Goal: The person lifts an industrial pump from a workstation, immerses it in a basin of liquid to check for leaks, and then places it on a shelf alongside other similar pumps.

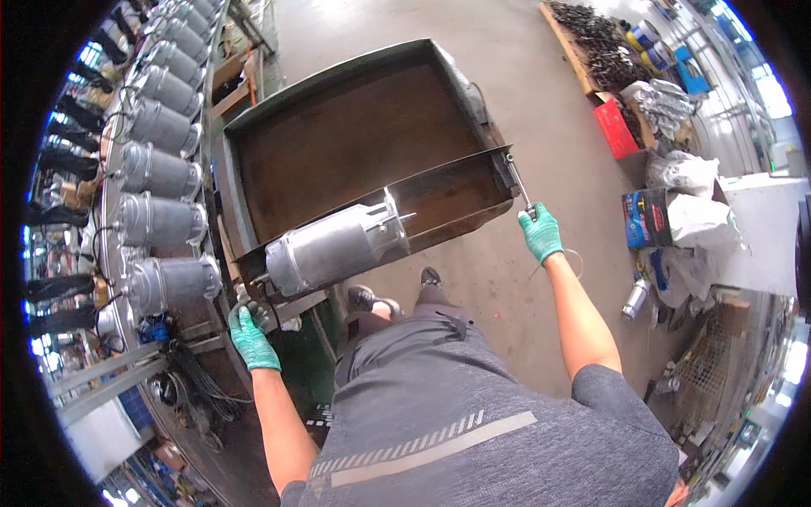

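Observation:
A silver cylindrical electric motor [334, 247] lies on its side along the near edge of a large dark metal tray [338, 80], its thin shaft pointing right. My right hand [541, 232], in a green glove, is closed around the lower end of a slim metal wrench [519, 182]. The wrench's ringed head is at the tray's right corner. My left hand [253, 336], also in a green glove, is beside the motor's left end, below the tray's near left corner. Its fingers are curled around something small and greyish that I cannot make out.
A long row of similar silver motors [165, 221] stands on a bench at the left, with cables hanging nearby. On the right are a red box [615, 128], plastic bags [688, 173], a metal cylinder [635, 299] on the floor and a pallet of dark metal parts [591, 42].

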Motion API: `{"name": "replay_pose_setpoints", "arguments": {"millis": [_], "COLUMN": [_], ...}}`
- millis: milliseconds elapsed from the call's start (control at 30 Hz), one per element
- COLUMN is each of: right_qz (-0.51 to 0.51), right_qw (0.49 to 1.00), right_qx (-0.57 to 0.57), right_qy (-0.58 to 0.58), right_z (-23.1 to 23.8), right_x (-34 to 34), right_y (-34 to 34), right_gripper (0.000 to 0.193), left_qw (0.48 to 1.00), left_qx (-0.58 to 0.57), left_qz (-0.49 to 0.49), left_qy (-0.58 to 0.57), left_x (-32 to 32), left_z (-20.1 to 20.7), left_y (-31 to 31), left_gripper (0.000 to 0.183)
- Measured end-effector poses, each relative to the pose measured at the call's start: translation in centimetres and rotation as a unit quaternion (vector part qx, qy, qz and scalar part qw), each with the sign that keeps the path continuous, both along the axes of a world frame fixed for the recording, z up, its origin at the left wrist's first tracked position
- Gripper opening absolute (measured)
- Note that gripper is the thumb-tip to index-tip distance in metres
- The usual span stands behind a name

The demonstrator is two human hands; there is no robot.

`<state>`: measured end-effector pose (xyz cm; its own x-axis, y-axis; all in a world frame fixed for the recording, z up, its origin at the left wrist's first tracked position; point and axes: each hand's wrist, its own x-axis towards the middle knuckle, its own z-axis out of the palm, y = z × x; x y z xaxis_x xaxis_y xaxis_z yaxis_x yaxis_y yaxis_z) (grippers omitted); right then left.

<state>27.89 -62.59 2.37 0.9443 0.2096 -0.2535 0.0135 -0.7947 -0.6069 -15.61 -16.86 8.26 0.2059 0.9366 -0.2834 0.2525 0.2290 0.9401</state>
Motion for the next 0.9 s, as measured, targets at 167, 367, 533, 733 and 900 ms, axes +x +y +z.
{"name": "replay_pose_setpoints", "arguments": {"millis": [167, 367, 533, 733, 900], "right_qz": [0.001, 0.106, 0.269, 0.587, 0.636], "right_qw": [0.999, 0.962, 0.951, 0.799, 0.77], "right_qx": [-0.035, -0.147, 0.13, -0.087, 0.004], "right_qy": [-0.039, -0.207, -0.076, -0.098, -0.039], "right_z": [-5.0, -3.9, 12.4, 14.6, 14.7], "right_x": [2.3, 1.8, -4.7, -7.2, -5.7], "right_y": [1.8, 2.3, 16.0, 24.5, 27.0], "right_gripper": [0.04, 0.042, 0.043, 0.038, 0.012], "left_qw": [0.984, 0.894, 0.859, 0.859, 0.953], "left_qx": [0.006, -0.027, -0.03, -0.125, -0.103], "left_qz": [0.004, -0.16, -0.272, -0.388, -0.253], "left_qy": [0.179, 0.419, 0.434, 0.309, 0.135], "left_x": [-5.5, -6.3, -4.5, -5.4, -5.0], "left_z": [-7.3, -12.3, -7.0, 6.4, 10.1], "left_y": [0.6, 0.7, -1.4, -0.8, 1.3], "left_gripper": [0.037, 0.074, 0.066, 0.041, 0.028]}}
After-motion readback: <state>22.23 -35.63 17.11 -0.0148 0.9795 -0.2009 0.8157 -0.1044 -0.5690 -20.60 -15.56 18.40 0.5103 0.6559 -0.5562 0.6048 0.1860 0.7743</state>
